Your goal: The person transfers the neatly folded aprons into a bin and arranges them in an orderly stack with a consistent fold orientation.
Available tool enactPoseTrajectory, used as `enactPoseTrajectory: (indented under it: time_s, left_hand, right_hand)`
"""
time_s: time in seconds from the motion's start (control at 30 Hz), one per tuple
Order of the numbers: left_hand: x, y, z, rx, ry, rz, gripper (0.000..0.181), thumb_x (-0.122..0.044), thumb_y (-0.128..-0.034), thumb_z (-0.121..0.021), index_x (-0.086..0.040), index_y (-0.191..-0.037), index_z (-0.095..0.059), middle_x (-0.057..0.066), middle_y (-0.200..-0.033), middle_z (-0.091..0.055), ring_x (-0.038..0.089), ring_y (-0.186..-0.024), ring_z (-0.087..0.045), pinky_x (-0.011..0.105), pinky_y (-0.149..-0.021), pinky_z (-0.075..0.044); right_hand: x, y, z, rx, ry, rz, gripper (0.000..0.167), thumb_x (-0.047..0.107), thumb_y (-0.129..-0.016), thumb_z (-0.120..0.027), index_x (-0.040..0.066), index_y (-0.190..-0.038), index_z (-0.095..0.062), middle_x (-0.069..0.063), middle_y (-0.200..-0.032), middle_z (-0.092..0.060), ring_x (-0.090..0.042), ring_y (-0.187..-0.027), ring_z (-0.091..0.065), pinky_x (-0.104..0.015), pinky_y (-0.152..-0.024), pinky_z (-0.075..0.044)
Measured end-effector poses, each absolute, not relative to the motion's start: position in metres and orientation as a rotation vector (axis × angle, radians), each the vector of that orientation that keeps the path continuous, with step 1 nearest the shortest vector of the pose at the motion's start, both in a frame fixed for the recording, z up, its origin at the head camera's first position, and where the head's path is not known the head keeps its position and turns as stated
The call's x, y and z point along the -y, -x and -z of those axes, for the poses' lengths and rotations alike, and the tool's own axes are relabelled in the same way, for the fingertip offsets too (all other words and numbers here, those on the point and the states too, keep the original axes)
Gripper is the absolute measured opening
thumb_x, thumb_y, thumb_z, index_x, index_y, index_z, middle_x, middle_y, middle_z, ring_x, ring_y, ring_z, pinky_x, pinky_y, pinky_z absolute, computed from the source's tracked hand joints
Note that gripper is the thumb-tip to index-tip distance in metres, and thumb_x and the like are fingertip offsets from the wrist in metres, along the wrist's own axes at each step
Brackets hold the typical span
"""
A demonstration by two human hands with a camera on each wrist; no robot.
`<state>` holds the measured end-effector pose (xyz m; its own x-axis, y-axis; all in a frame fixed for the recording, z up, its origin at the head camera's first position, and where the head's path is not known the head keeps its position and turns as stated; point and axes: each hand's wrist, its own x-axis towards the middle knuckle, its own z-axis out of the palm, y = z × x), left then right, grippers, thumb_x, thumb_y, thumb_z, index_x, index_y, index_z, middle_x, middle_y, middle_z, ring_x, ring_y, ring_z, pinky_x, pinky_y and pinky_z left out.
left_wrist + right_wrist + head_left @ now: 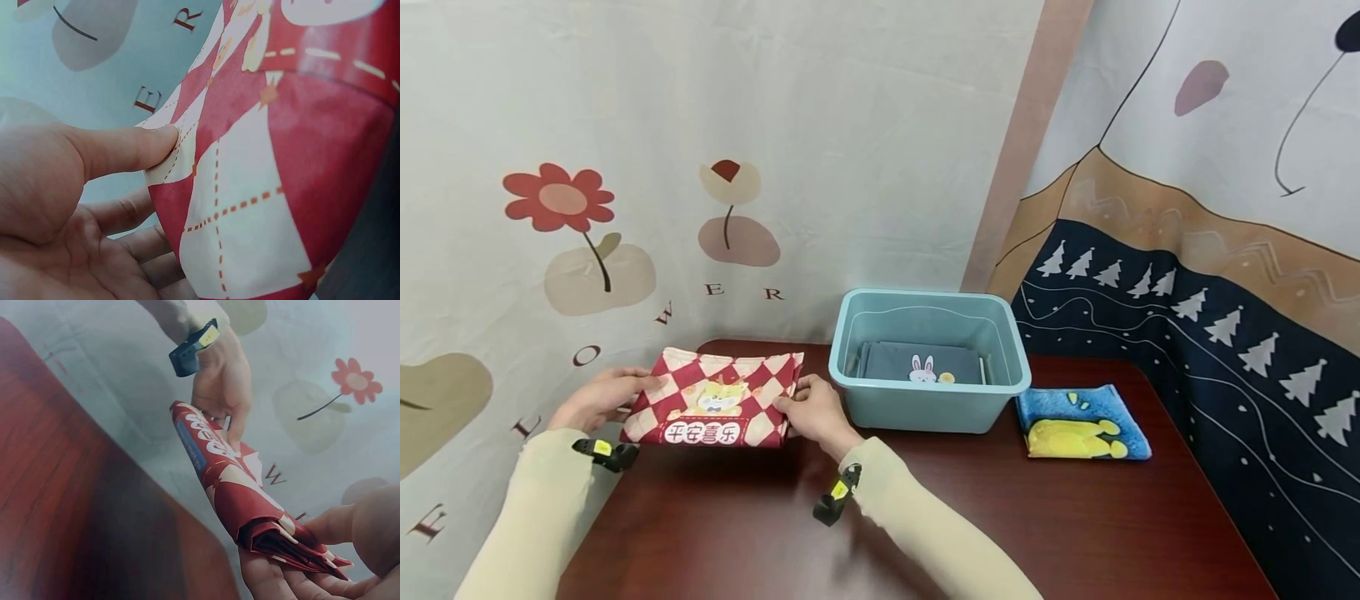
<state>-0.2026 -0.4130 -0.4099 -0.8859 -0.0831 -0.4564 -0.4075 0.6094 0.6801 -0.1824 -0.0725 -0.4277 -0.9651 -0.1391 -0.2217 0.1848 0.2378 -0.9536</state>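
Both hands hold a folded red-and-cream checked piece of thin, slightly shiny material, printed with a cartoon animal and white characters. It is raised above the table on the left side. My left hand pinches its left edge; in the left wrist view the thumb lies on top and the fingers go behind it. At the right edge, my right hand pinches the folded layers, which show in the right wrist view between thumb and fingers. Just right of that hand stands a light blue plastic basin.
Inside the basin lies a folded grey-blue item with a rabbit print. A folded blue-and-yellow cloth rests to the basin's right on the dark red-brown table. Printed curtains hang behind and on the right.
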Motion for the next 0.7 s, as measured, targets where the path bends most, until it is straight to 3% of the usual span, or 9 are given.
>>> enactPoseTrajectory:
  time_s: [0.47, 0.7]
  left_hand:
    - [0.395, 0.207, 0.384, -2.502, 0.352, -1.190, 0.086, -0.055, -0.1022, -0.053, 0.009, -0.154, -0.027, 0.034, -0.141, -0.046, 0.034, -0.112, -0.059, 0.034, -0.080, -0.060]
    - [0.382, 0.210, 0.372, -2.554, 0.311, -1.183, 0.083, -0.053, -0.1032, -0.051, 0.010, -0.152, -0.030, 0.033, -0.138, -0.051, 0.027, -0.104, -0.063, 0.033, -0.080, -0.059]
  right_hand:
    - [0.046, 0.195, 0.397, -2.192, 0.046, 1.820, 0.031, 0.023, -0.094, -0.076, 0.008, -0.115, -0.058, -0.007, -0.095, -0.068, -0.017, -0.073, -0.071, -0.038, -0.067, -0.065]
    - [0.030, 0.203, 0.385, -2.178, 0.073, 1.805, 0.032, 0.026, -0.095, -0.075, 0.007, -0.116, -0.059, -0.008, -0.096, -0.072, -0.016, -0.073, -0.073, -0.037, -0.068, -0.065]
